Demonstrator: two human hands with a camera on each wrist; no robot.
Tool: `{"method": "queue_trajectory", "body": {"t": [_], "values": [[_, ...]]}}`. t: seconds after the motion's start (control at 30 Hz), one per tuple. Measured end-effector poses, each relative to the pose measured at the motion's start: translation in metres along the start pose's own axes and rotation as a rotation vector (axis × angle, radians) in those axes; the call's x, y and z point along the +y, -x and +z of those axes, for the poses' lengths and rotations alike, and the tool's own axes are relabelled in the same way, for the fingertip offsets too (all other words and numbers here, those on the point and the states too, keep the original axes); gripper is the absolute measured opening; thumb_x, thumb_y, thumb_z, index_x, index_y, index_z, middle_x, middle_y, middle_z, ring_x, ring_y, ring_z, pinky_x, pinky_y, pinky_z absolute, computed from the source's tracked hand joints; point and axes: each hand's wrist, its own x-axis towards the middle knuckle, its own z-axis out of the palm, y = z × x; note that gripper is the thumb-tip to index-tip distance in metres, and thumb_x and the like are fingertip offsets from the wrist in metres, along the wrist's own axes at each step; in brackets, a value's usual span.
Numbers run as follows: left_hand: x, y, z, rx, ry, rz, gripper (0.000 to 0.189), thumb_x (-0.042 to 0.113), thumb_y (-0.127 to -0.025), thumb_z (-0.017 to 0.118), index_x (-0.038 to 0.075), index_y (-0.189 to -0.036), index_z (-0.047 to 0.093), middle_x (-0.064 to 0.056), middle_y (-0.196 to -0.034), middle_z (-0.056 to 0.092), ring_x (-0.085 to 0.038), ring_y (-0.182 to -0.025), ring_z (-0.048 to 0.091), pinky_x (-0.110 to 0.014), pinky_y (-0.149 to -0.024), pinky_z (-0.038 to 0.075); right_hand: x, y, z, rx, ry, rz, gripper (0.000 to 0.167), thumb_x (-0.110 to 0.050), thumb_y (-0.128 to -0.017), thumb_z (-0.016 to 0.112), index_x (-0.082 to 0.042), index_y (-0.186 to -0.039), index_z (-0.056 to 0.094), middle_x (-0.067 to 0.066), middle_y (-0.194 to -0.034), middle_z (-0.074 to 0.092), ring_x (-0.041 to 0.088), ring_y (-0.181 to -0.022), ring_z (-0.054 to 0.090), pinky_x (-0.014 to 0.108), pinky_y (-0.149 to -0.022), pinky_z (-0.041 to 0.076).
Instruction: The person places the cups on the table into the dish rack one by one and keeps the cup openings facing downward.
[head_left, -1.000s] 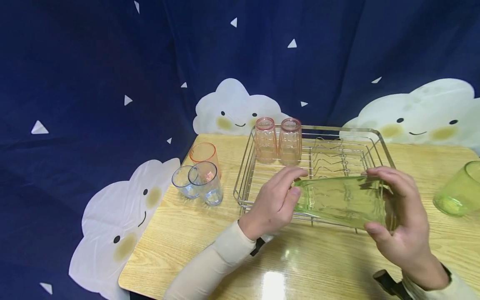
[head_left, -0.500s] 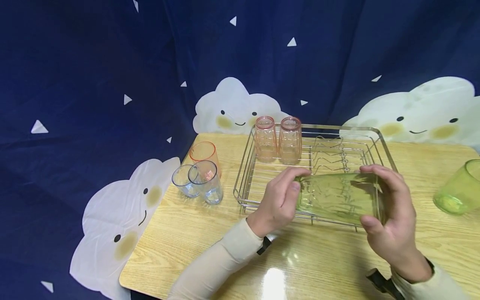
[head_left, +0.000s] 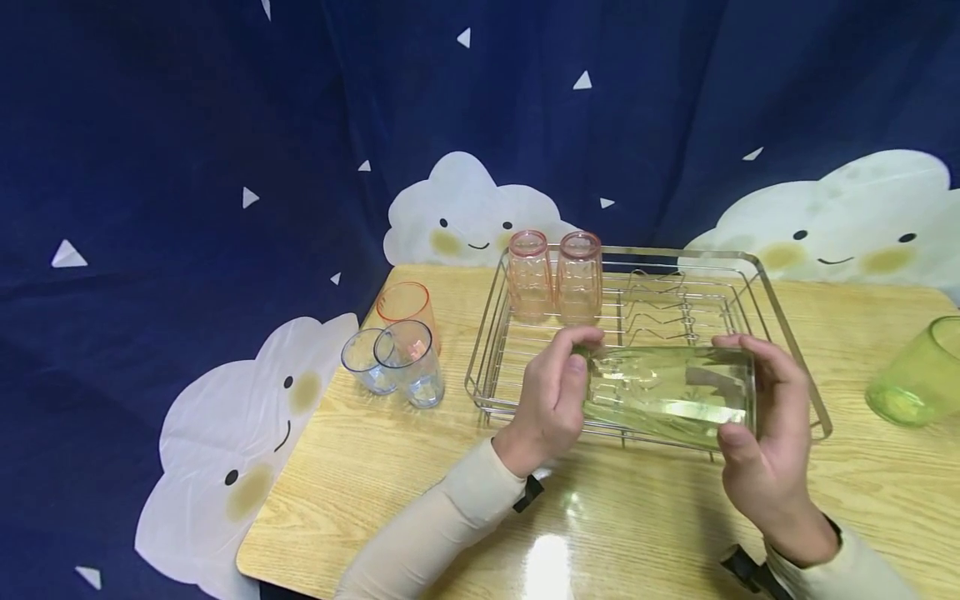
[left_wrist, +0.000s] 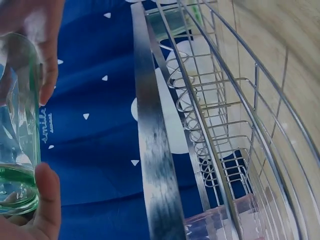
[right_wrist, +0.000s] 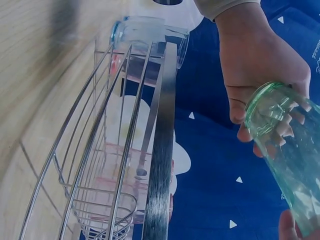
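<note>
1. Holding the green glass (head_left: 667,396) on its side, you have it right of centre in the head view, in front of the near part of the wire rack (head_left: 660,252). Your left hand (head_left: 549,396) pinches its left end between thumb and fingers; your right hand (head_left: 776,446) spans its right end, fingers above and thumb below. In the rack, 2 pink glasses (head_left: 578,279) stand side by side, just above centre frame. Left of centre, 2 blue glasses (head_left: 422,375) and an orange-rimmed glass (head_left: 408,304) are grouped on the table (head_left: 360,492). At the right edge is another green glass (head_left: 907,387). A navy curtain (head_left: 187,100) with white clouds fills the background.

2. In your left wrist view, the held glass runs down the left edge, your right hand at upper left, your left thumb against it at lower left. The rack fills the right, and curtain shows between.

3. In your right wrist view, your left hand grips the glass at upper right; only a small part of your right hand shows at lower right. The rack lies to the left.
</note>
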Motion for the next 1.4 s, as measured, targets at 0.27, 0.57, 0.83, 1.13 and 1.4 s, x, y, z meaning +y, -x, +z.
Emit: {"method": "queue_trajectory", "body": {"t": [0.27,0.57,0.83,1.13,1.4], "values": [[-0.001,0.0,-0.005,0.063,-0.022,-0.016,0.053,0.025,-0.108,0.018,-0.004,-0.111,0.062,-0.013,-0.082,0.064,-0.016,-0.067,0.055,-0.014,-0.069,0.049,0.003,0.003,0.0,-0.07,0.148,0.031,0.066,-0.036,-0.096,0.063,0.016,-0.128,0.038,0.008,-0.131,0.058,0.016,-0.121,0.054,0.022,-0.108,0.035],[-0.002,-0.008,-0.017,0.124,-0.072,-0.009,0.042,0.014,-0.103,0.027,-0.004,-0.104,0.065,-0.011,-0.076,0.064,-0.009,-0.054,0.042,-0.013,-0.057,0.041,0.009,0.015,-0.011,-0.211,0.191,0.141,0.069,-0.024,-0.096,0.064,0.019,-0.137,0.03,0.007,-0.14,0.052,0.015,-0.127,0.049,0.021,-0.109,0.035],[-0.002,-0.013,-0.025,0.149,-0.127,-0.008,0.036,0.007,-0.096,0.033,-0.002,-0.098,0.068,-0.011,-0.077,0.067,-0.006,-0.051,0.036,-0.013,-0.051,0.035,0.01,0.024,-0.015,-0.289,0.253,0.222,0.07,-0.018,-0.092,0.068,0.019,-0.139,0.031,0.005,-0.142,0.051,0.013,-0.13,0.048,0.02,-0.111,0.032],[0.003,-0.014,-0.037,0.163,-0.193,-0.025,0.037,0.008,-0.095,0.035,0.0,-0.093,0.071,-0.011,-0.078,0.071,-0.01,-0.053,0.043,-0.017,-0.056,0.043,-0.001,0.021,-0.028,-0.461,0.347,0.373,0.061,-0.039,-0.103,0.048,0.001,-0.149,0.037,-0.003,-0.147,0.048,0.004,-0.134,0.043,0.012,-0.108,0.032],[-0.002,-0.014,-0.05,0.204,-0.252,-0.022,0.036,0.01,-0.096,0.038,0.001,-0.091,0.072,-0.01,-0.078,0.071,-0.011,-0.054,0.048,-0.019,-0.052,0.041,0.002,0.008,-0.046,-0.416,0.546,0.298,0.037,-0.001,-0.1,0.047,0.005,-0.136,0.053,-0.007,-0.136,0.056,-0.001,-0.115,0.056,0.005,-0.092,0.043]]}}
